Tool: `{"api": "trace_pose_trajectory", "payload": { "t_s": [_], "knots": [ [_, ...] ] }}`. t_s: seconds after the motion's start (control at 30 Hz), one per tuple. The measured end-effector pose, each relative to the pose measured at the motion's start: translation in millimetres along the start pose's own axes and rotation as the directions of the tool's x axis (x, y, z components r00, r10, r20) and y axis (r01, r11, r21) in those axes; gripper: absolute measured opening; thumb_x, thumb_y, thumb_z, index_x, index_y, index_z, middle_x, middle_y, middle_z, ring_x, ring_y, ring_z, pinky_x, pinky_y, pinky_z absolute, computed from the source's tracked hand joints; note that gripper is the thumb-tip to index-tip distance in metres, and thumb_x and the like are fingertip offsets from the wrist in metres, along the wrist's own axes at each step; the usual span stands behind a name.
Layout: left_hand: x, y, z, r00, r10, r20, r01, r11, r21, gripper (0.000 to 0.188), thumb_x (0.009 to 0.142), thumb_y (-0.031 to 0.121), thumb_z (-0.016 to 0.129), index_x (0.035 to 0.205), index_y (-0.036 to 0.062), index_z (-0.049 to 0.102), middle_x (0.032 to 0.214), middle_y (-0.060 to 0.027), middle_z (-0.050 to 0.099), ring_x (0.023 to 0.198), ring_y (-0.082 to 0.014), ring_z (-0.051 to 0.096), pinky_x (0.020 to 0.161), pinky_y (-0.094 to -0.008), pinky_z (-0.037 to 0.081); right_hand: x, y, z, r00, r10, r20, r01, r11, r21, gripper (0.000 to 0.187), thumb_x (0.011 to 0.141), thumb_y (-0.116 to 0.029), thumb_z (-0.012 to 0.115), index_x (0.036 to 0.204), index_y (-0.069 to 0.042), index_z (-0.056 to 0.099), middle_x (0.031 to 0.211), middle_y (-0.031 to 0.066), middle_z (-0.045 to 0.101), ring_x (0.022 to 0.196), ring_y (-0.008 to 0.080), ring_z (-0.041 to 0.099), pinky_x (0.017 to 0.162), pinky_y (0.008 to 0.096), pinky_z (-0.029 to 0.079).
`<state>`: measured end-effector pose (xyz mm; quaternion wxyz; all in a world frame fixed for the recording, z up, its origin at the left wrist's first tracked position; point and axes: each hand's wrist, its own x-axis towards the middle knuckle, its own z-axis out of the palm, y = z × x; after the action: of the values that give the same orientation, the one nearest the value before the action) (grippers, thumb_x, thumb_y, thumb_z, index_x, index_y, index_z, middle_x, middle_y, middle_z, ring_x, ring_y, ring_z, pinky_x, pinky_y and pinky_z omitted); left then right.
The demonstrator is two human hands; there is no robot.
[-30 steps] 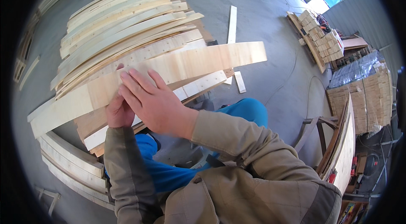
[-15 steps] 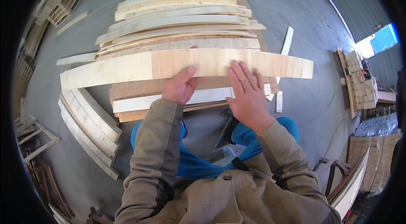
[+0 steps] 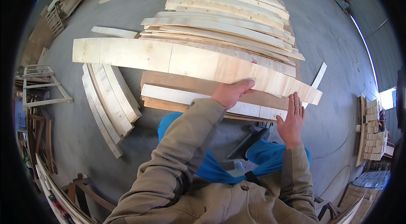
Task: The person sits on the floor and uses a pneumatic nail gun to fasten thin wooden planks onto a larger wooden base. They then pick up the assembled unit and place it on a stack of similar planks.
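Note:
A long, curved pale wooden board (image 3: 192, 60) is held up in front of me, its face toward me. My left hand (image 3: 231, 93) grips its lower edge right of the middle, thumb on the near face; a fingertip shows above the upper edge and the other fingers are hidden behind. My right hand (image 3: 292, 121) is open, fingers extended, with the fingertips at the board's lower edge near its right end. Behind and under it lies a stack of similar wooden slats (image 3: 228, 21). A white strip (image 3: 182, 93) lies on the brown board (image 3: 169, 79) nearer to me.
Several curved boards (image 3: 111, 97) lie on the grey floor to the left. A loose strip (image 3: 116, 32) sticks out left of the stack, another (image 3: 320, 76) lies to its right. A wooden frame (image 3: 46, 84) stands far left, bundled blocks (image 3: 372, 131) far right.
The board has shifted left across my left hand and tilted, right end lower. My right hand has slid from its face toward its right end. The whole view has turned left.

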<state>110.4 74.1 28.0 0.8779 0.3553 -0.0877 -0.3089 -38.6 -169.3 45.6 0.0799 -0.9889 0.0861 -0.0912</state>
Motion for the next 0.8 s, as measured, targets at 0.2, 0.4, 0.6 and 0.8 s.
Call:
{"api": "trace_pose_trajectory", "payload": {
  "t_s": [0.2, 0.4, 0.6, 0.8],
  "knots": [
    [8.8, -16.3, -5.5, 0.999, -0.018, -0.037, 0.018, 1.0, 0.01, 0.047, 0.111, 0.009, 0.06, 0.156, 0.0043, 0.052, 0.147, -0.0141, 0.062, 0.13, -0.0233, 0.064, 0.11, -0.0417, 0.058, -1.9, 6.5, 6.6, 1.0, -0.014, 0.0, 0.014, 1.0, 0.014, 0.095, 0.083, -0.014, 0.084, 0.165, -0.004, 0.037, 0.176, 0.0169, 0.032, 0.162, 0.0376, 0.031, 0.132, 0.0555, 0.023],
    [8.9, -12.5, -6.1, 0.997, 0.013, -0.08, -0.015, 0.999, -0.035, 0.044, 0.106, 0.006, 0.066, 0.15, 0.0031, 0.058, 0.134, -0.0126, 0.069, 0.123, -0.0247, 0.069, 0.103, -0.0438, 0.062, 0.3, 10.1, 5.5, 0.998, -0.048, -0.03, 0.049, 0.999, 0.013, 0.094, 0.082, -0.01, 0.085, 0.163, -0.005, 0.039, 0.173, 0.0151, 0.037, 0.159, 0.0379, 0.035, 0.13, 0.0602, 0.025],
    [9.3, -11.6, -4.8, 0.995, 0.003, -0.102, -0.007, 0.999, -0.045, 0.04, 0.105, 0.006, 0.067, 0.144, 0.0022, 0.061, 0.131, -0.0125, 0.07, 0.12, -0.0255, 0.07, 0.099, -0.0439, 0.063, -1.0, 15.3, 9.2, 0.996, -0.063, -0.059, 0.063, 0.998, -0.001, 0.09, 0.081, -0.009, 0.086, 0.16, -0.008, 0.043, 0.171, 0.0127, 0.041, 0.156, 0.0374, 0.039, 0.129, 0.06, 0.026],
    [9.5, -12.2, -3.5, 0.992, -0.01, -0.127, 0.003, 0.998, -0.057, 0.036, 0.105, 0.006, 0.068, 0.14, 0.0011, 0.062, 0.131, -0.0124, 0.069, 0.119, -0.0259, 0.07, 0.098, -0.0445, 0.064, 1.3, 18.2, 9.1, 0.996, -0.068, -0.059, 0.067, 0.998, -0.017, 0.087, 0.08, -0.01, 0.087, 0.157, -0.008, 0.047, 0.166, 0.0131, 0.046, 0.153, 0.0376, 0.043, 0.128, 0.0594, 0.027]
  ]
}}
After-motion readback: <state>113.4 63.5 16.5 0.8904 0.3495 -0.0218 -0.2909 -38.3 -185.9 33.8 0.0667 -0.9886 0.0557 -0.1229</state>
